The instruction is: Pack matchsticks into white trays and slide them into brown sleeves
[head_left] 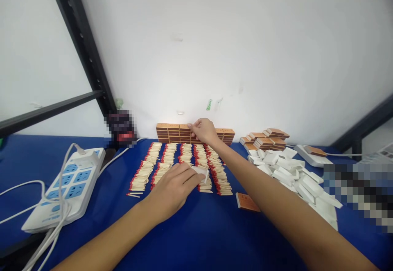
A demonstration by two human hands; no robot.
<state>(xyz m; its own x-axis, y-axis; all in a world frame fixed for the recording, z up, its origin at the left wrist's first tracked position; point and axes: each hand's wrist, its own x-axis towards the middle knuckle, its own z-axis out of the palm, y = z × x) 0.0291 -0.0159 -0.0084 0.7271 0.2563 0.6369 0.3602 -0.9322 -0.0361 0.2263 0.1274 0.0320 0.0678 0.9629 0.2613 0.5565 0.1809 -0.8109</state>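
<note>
My left hand (172,185) is over the match rows, its fingers closed on a small white matchbox tray (201,172). Farther off, my right hand (204,131) reaches to a stacked wall of matchboxes (168,132) against the white wall. Its thumb and fingertips pinch a matchbox (184,127) in the top layer; part of the stack is behind the hand. Loose matches (147,168) with red heads lie in several long rows on the blue table (196,238). One closed matchbox (248,202) lies beside my right forearm.
Many white matchbox trays (288,166) are heaped at the right, with more matchboxes (267,138) piled behind them. A white device (313,158) bears another matchbox. On the left stands a power strip (70,189) with cables, near a black metal frame (81,33).
</note>
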